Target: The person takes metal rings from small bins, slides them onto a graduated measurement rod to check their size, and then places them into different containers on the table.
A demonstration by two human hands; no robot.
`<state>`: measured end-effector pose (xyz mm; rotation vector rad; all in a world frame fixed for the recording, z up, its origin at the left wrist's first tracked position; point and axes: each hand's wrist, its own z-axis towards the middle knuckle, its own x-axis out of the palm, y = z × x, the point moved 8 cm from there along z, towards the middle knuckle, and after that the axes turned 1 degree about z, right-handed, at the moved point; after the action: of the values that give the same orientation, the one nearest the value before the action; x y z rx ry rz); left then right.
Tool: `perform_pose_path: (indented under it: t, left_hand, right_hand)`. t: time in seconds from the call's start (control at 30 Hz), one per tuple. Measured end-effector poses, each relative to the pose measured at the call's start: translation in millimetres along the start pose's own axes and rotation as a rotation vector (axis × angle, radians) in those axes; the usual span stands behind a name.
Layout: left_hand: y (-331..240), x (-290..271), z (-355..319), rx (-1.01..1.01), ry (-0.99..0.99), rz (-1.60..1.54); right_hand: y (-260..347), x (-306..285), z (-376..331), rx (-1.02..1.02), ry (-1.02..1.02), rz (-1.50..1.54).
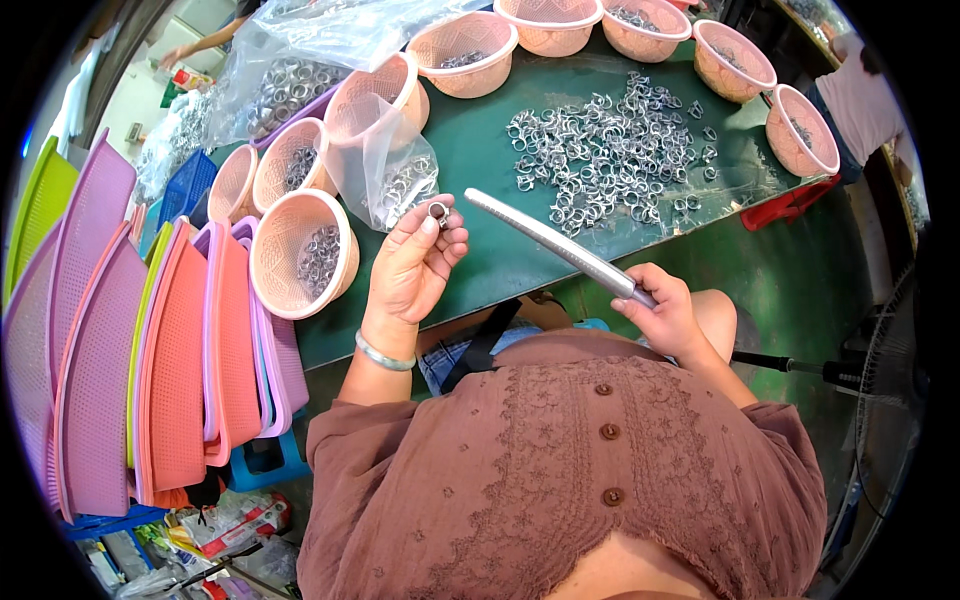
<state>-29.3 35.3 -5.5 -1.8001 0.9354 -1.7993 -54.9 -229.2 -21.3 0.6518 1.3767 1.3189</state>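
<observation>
Between the thumb and fingers of my left hand (418, 258) is a small silver ring (438, 211), held up over the table's near edge. My right hand (660, 308) grips the thick end of a tapered metal ring mandrel (550, 238). The mandrel slants up and to the left, its narrow tip close to the ring but apart from it. Beyond the mandrel, a loose pile of silver rings (620, 155) spreads over the green table (470, 140). A clear plastic bag (385, 165) with more rings lies just behind my left hand.
Peach plastic baskets, including one near basket (262, 250), line the table's left and far edges, several holding rings. Stacked purple and orange trays (180, 370) stand at my left. A fan (885, 370) is at right, past a red stool (790, 205). Other people are partly visible at the far edges.
</observation>
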Motion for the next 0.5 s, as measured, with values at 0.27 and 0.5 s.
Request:
perform_pose_path:
  t: [0.27,0.5]
  left_hand:
    - [4.0,-8.1,-0.6,0.033,-0.073,0.152]
    - [5.3,-15.5,-3.4,0.05,-0.113,0.204]
  right_hand:
    - [-27.0,1.9,-2.9,0.142,0.012,0.116]
    - [-32.8,3.6,-2.7,0.19,0.01,0.148]
